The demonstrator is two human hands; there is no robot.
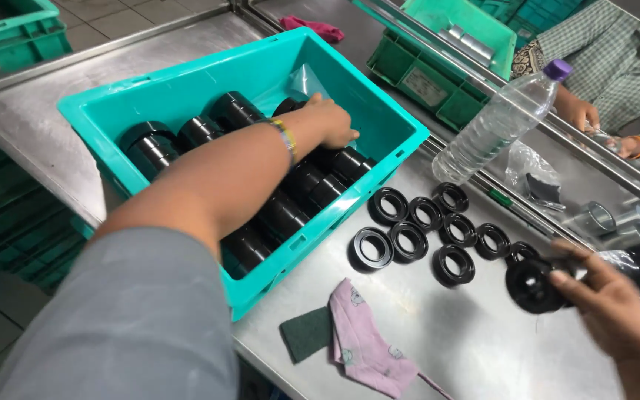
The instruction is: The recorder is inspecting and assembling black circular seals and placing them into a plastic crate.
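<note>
My left hand point(329, 118) reaches deep into the turquoise plastic crate point(187, 89), its fingers point(346, 137) curled down onto the black cylindrical plastic sleeves point(301, 189) that lie in rows inside. The fingertips touch the sleeve at the far end of the nearer row, but I cannot tell whether they have truly closed around it. A thin bracelet sits on that wrist.

My right hand point(616, 315) hovers over the brushed steel tabletop point(468, 333) at the right edge, fingers clenched around a black round plastic cap point(531, 285), thumb pressed on its rim, the piece held just left of the palm.

Between the crate and that hand, black plastic rings point(427, 233) lie flat in two rough rows on the tabletop, close together. Near the front edge lie a pink patterned cloth point(364, 341) and, just beside it, a dark green scouring pad point(307, 333). A clear plastic water bottle with a purple cap point(498, 122) lies tilted beyond the rings. Across the tabletop, another person's hands point(579, 111) work near a green crate point(438, 81).
</note>
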